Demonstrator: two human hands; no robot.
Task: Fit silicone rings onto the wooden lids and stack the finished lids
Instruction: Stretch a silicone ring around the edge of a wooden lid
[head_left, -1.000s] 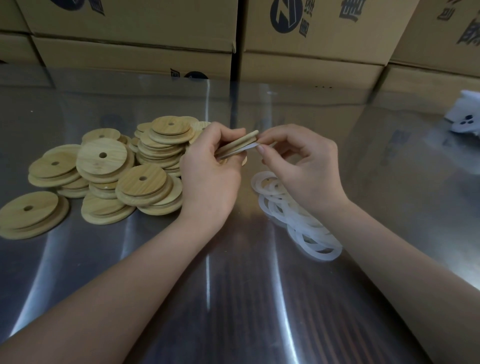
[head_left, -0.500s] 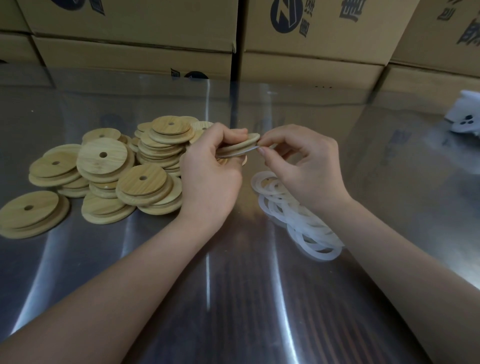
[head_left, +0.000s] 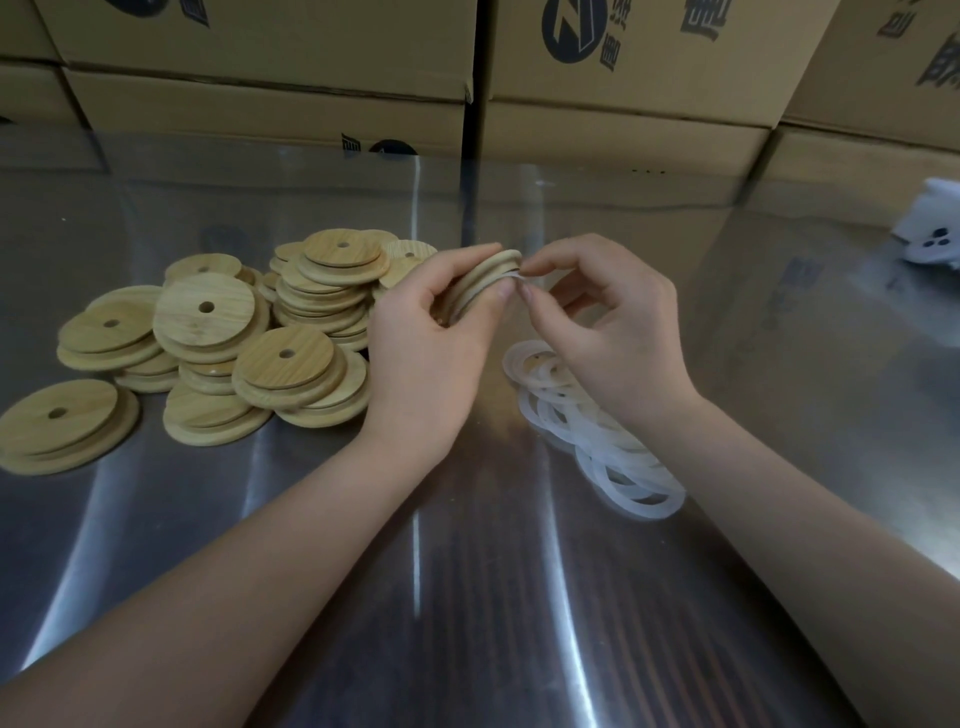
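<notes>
Wooden lid (head_left: 483, 280) held edge-on above the steel surface (head_left: 467, 597), centre frame. From my remote seat I see the left hand (head_left: 431, 343) curled round it, thumb on the near side and fingers over the far rim. The right hand (head_left: 618, 332) meets it at the lid's right edge, thumb & forefinger pinching a white silicone ring (head_left: 515, 274) against the wood. I can't tell how far round the ring is seated, as the hands hide most of it.

On the surface, L of the left hand: a heap of loose lids (head_left: 260, 353) in low, uneven stacks, each w/ a small centre hole. One short stack (head_left: 62, 426) sits apart at far L.

Under & behind the right wrist: a tangle of translucent spare rings (head_left: 597, 436), overlapping and trailing toward the near R.

Background: cardboard boxes (head_left: 260, 62) w/ dark printed logos, stacked along the far edge of the surface and mirrored in the metal. A white object (head_left: 930, 234) w/ three dark dots is at far R, partly cut off by the frame. I can't make out what it is.
</notes>
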